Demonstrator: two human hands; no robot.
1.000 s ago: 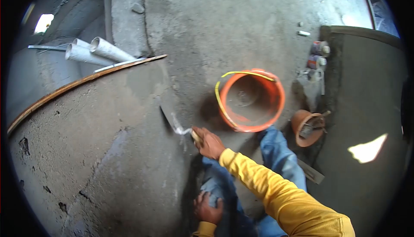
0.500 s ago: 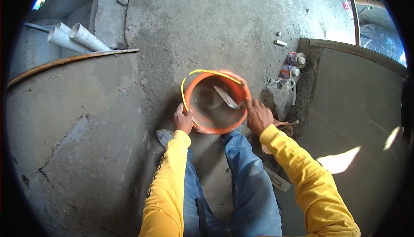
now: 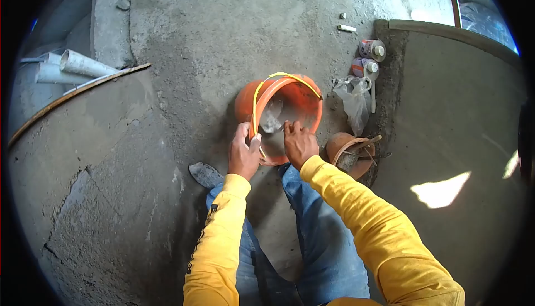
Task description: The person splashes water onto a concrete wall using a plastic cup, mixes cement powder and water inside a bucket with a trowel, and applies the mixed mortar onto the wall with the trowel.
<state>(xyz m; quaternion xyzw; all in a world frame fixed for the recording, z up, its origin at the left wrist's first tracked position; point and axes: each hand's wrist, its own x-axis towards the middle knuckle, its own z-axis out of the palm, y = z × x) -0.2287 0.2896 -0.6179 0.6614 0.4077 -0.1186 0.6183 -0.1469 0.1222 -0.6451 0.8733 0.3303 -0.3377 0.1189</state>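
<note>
An orange bucket [image 3: 241, 103] with a yellow handle tilts to one side between my feet, its mouth facing me and to the right. My left hand [image 3: 244, 154] is closed on the bucket's left rim, beside the yellow handle. Over the mouth of the bucket is my right hand [image 3: 301, 143], its fingers curled round the trowel's grip, which is mostly hidden. The trowel's blade [image 3: 271, 121] reaches inside, against the inner wall, slightly blurred, with greyish material around it.
A small orange pot [image 3: 336, 144] with tools in it stands to the right. Behind it are a plastic bag [image 3: 356, 103] and two cans [image 3: 372, 50]. Plastered low walls [image 3: 457, 100] flank both sides. Pipes [image 3: 83, 64] lie at the upper left.
My left hand has come from my leg to the bucket's rim. The trowel has moved from the left wall into the bucket, which has gone from upright to tilted.
</note>
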